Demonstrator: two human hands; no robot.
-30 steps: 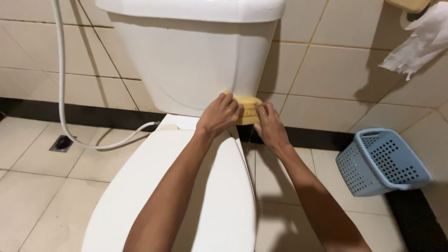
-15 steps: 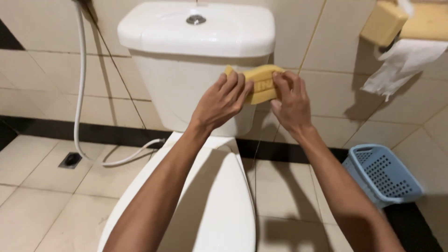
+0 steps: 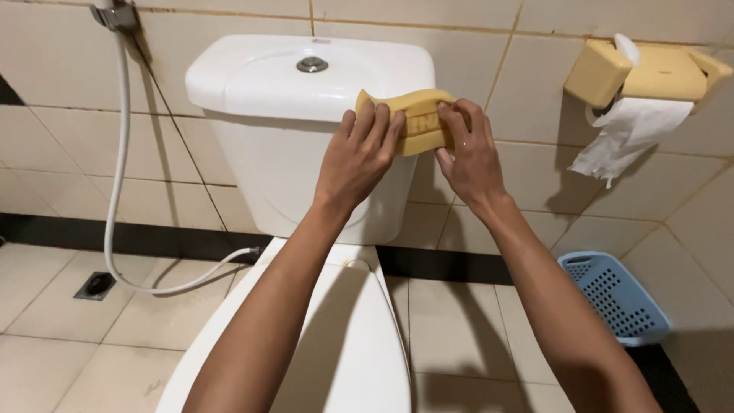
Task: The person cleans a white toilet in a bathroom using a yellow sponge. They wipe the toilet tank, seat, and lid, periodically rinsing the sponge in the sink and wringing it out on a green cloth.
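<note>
A yellow sponge (image 3: 418, 116) is pressed against the right front edge of the white toilet tank (image 3: 290, 164), just under the tank lid (image 3: 267, 80). My left hand (image 3: 359, 157) grips the sponge's left half with fingers spread over it. My right hand (image 3: 468, 153) holds its right end. The sponge is bent into a wave between the two hands. A chrome flush button (image 3: 312, 64) sits in the middle of the lid.
The closed white toilet seat lid (image 3: 344, 352) lies below my arms. A white spray hose (image 3: 115, 183) hangs at the left wall near a floor drain (image 3: 95, 284). A yellow paper holder with hanging tissue (image 3: 638, 92) is at right, a blue plastic basket (image 3: 615, 294) on the floor.
Both hands have lifted the sponge from the base of the tank up to the lid's edge. The view has tilted upward with them.
</note>
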